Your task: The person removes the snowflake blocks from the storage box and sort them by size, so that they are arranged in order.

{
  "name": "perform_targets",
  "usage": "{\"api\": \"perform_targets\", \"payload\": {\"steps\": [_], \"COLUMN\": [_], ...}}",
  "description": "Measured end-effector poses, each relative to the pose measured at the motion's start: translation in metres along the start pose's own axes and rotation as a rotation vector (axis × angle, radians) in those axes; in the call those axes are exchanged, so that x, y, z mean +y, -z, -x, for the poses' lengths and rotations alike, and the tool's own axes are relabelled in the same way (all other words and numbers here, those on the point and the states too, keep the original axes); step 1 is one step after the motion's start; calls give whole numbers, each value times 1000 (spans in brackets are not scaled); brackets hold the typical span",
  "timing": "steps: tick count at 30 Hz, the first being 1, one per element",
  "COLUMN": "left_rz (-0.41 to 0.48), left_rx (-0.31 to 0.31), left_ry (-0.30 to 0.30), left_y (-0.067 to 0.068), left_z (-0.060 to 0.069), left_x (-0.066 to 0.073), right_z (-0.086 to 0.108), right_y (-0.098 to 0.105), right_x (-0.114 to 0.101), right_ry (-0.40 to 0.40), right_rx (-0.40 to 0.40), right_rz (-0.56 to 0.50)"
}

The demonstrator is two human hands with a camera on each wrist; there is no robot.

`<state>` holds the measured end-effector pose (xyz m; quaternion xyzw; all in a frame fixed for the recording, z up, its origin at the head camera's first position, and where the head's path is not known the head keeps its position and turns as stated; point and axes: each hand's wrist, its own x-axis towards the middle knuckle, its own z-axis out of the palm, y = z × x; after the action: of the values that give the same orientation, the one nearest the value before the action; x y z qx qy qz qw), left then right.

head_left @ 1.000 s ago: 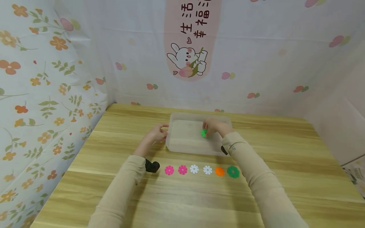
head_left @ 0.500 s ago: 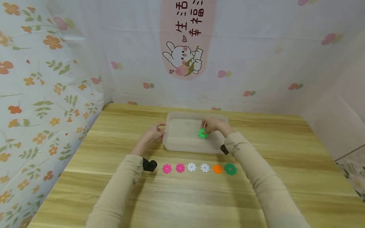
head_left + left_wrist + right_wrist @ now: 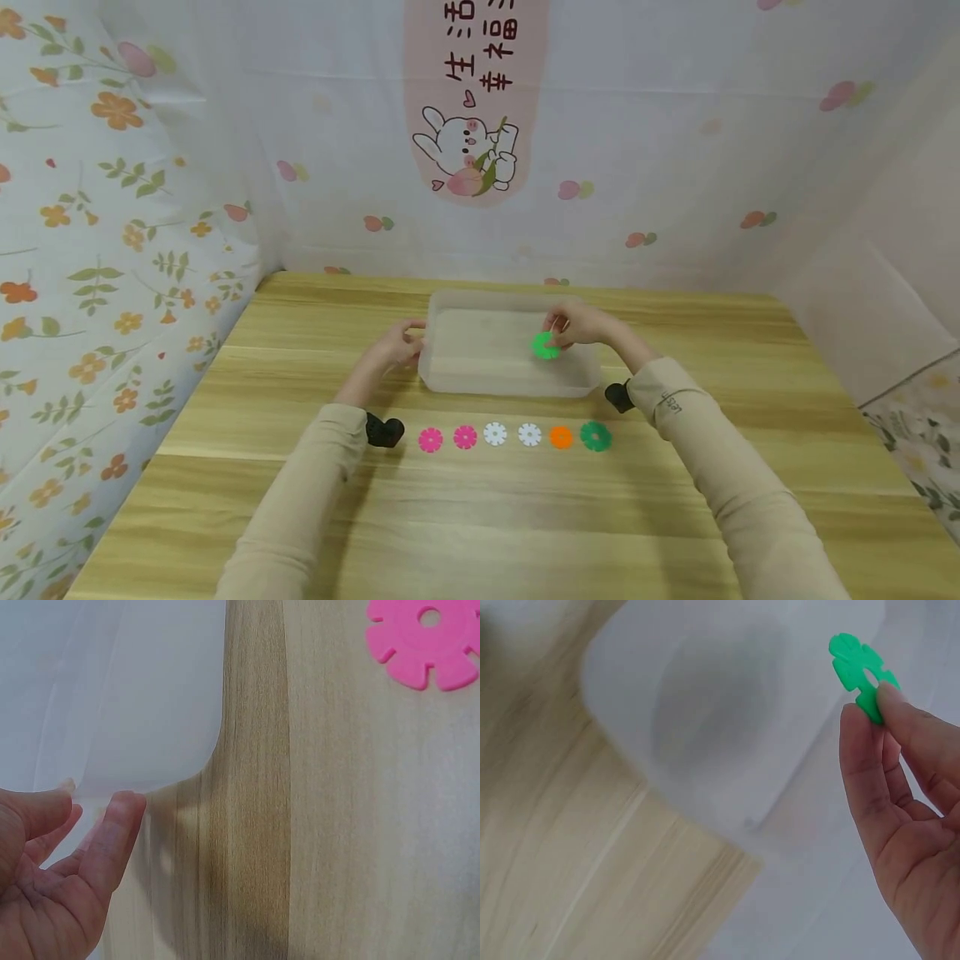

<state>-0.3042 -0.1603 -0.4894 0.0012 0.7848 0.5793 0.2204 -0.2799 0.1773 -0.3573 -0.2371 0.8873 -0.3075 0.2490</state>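
Observation:
My right hand (image 3: 583, 323) pinches a bright green notched plastic disc (image 3: 546, 346) between thumb and fingers, above the right part of a translucent plastic box (image 3: 487, 385). In the right wrist view the green disc (image 3: 864, 673) is tilted, clear of the box floor. With its fingertips, my left hand (image 3: 397, 346) touches the box's left end. The left wrist view shows the thumb and fingers (image 3: 112, 832) against the box wall. In front of the box lies a row of flat discs: two pink (image 3: 431, 440), two white (image 3: 495, 433), one orange (image 3: 561, 437) and one dark green (image 3: 596, 436).
The wooden table (image 3: 480, 517) extends around the box and the row. A patterned cloth (image 3: 337, 125) hangs behind the table and along the sides. Black wrist devices (image 3: 385, 432) sit at both sleeve cuffs.
The right hand has drawn slightly up and to the right within the box area, carrying the green disc. The left hand stays at the box's left end. The head view has shifted a little.

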Motion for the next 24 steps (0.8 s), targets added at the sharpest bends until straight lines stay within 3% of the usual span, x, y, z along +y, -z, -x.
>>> {"api": "perform_targets", "payload": {"steps": [1,8,10,18,24], "left_rz": [11,-70,-91,-113,-99], "left_rx": [-12,25,23,29,46], "left_ry": [-22,65,54,69,85], "left_y": [1,-16,-16,-14,-13], "left_z": [2,61,68,72,70], "left_x": [0,58,66,72,70], "right_z": [2,22,29,61,79], "right_y": [1,6,9,14,12], "right_x": [1,12,15,31,46], "right_ry": [2,-7,-6,-22,-100], "right_rx": [1,6,8,15,-64], "right_rz": [-11,-74,-83,-98,-130]}}
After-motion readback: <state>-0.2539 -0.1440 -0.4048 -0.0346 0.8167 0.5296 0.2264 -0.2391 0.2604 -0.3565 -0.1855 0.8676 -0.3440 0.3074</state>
